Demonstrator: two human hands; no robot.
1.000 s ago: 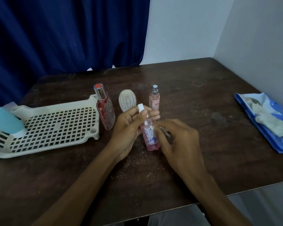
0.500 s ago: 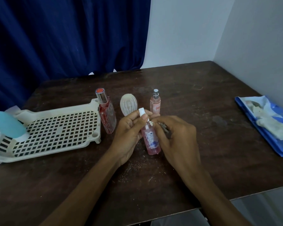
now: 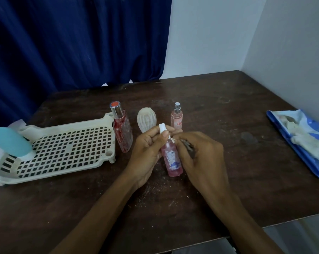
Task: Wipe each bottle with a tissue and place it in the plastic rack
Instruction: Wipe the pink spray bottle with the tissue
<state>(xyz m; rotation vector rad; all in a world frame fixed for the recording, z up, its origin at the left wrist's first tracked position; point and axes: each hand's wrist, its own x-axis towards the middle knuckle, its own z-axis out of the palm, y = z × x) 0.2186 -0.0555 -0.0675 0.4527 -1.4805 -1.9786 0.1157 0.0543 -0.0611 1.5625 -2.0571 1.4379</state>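
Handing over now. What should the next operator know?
Left hand grips the pink bottle near its cap. Right hand pinches a tissue scrap against its neck, mid-wipe.
Done: blue bottle lies in the rack.
To do: finish the pink one, then red bottle, white bottle and spray bottle, standing on the table right of the rack. Tissue pack at far right.

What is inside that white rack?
One blue bottle lies in the rack at its left end, white cap toward the middle. The grid under it is covered, and the rack's left edge runs out of the picture.
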